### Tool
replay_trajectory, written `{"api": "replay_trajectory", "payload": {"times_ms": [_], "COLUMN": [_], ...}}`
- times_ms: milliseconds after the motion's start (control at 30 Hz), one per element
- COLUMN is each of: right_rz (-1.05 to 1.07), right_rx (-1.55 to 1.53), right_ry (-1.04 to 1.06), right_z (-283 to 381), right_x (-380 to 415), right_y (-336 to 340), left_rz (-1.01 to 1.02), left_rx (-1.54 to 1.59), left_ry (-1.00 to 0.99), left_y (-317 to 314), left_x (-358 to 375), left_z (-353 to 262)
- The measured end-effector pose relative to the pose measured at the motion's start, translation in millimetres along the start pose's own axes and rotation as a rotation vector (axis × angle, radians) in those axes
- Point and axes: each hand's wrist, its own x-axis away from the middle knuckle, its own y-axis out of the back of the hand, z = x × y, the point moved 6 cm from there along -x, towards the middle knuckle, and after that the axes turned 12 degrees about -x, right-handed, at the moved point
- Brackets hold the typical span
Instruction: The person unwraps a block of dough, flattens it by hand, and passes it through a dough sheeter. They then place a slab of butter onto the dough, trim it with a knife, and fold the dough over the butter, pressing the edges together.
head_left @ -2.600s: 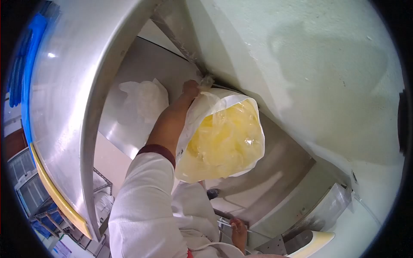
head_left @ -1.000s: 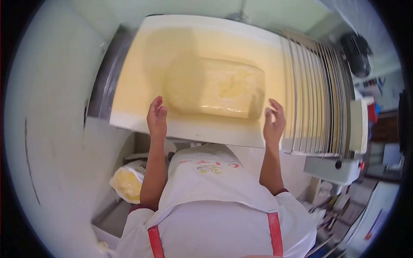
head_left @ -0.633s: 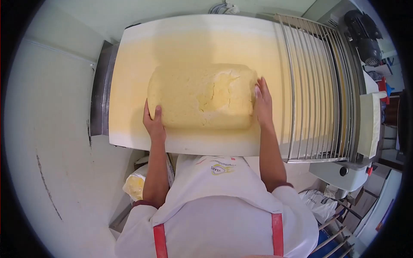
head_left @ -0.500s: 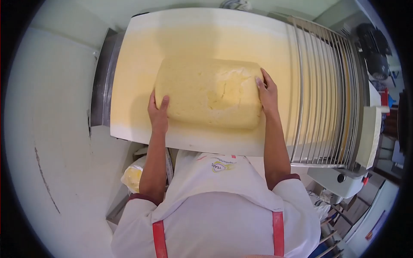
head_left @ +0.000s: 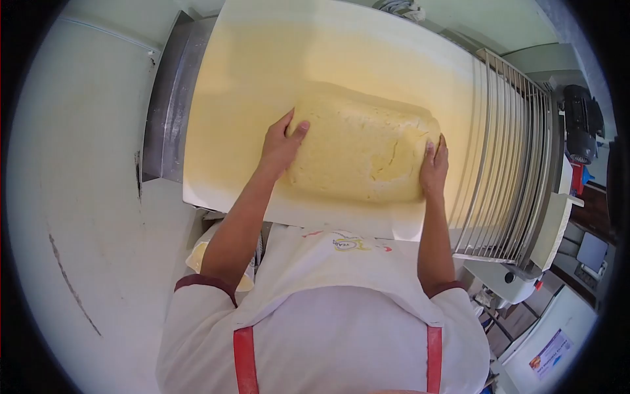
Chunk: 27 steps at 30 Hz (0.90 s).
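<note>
A large, thick slab of pale yellow dough (head_left: pixel 348 148) lies on the white, flour-dusted surface (head_left: pixel 230 131). Cracks and a rough patch show on its top toward the right. My left hand (head_left: pixel 283 144) presses against the slab's left end, thumb on the upper edge and fingers down the side. At the right end, my right hand (head_left: pixel 434 167) holds the slab in the same way, with its thumb pointing up along the edge. Both hands grip the slab between them.
A metal rod grille (head_left: pixel 505 157) stands at the right of the surface, with a black motor (head_left: pixel 581 125) beyond it. A metal ledge (head_left: pixel 172 98) borders the left side. Crumpled cloth (head_left: pixel 403 9) lies behind the far edge. A white wall is at the left.
The slab and both hands sit farther right in the view, and the slab is tilted a little more, its right end lower. The camera view has also shifted and turned. Both hands still hold the slab.
</note>
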Motion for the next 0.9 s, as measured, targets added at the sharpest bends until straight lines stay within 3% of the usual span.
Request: {"api": "replay_trajectory", "payload": {"times_ms": [67,133,167,200,233,300,400,567,600,667,733,800,867,900], "right_rz": [0.055,-0.038,0.055,0.174,0.511,0.549,0.506,0.545,0.515,-0.124,-0.214,0.324,0.425,0.433], "right_rx": [0.157,0.162,-0.041,0.131,0.130,0.412,0.624,0.494,0.480,1.258,1.301,0.605,0.478,0.596], "right_ry": [-0.060,0.258,0.107,0.404,0.340,0.736,0.732,0.544,0.521,0.827,0.878,0.700,0.652,0.568], "right_z": [0,77,103,159,198,228,218,204,206,210,211,201,197,200], "right_x": [-2,-2,-3,16,25,32,35,18,17,23,32,63,104,109], "right_y": [2,-5,-43,-86,-131,-190,-201,-229,-228,-223,-221,-218,-195,-192], "left_rz": [0.032,-0.001,-0.057,-0.104,-0.038,0.078,-0.004,-0.001,0.017,0.018,0.009,0.112,0.135,0.133], "left_rx": [-0.133,-0.374,-0.439,-0.500,-0.617,-0.839,-0.904,-0.972,-0.972,-0.933,-0.876,-0.911,-0.917,-0.914], "left_ry": [0.009,-0.001,-0.162,-0.328,-0.359,-0.412,-0.521,-0.621,-0.638,-0.655,-0.629,-0.661,-0.651,-0.637], "left_y": [13,35,41,37,21,-6,-23,-27,-27,-31,-23,-13,-22,-26], "left_x": [-3,-23,-29,-33,-43,-59,-61,-91,-98,-90,-74,-19,20,27], "left_z": [-4,-23,-58,-90,-96,-100,-75,-74,-74,-77,-70,-82,-61,-54]}}
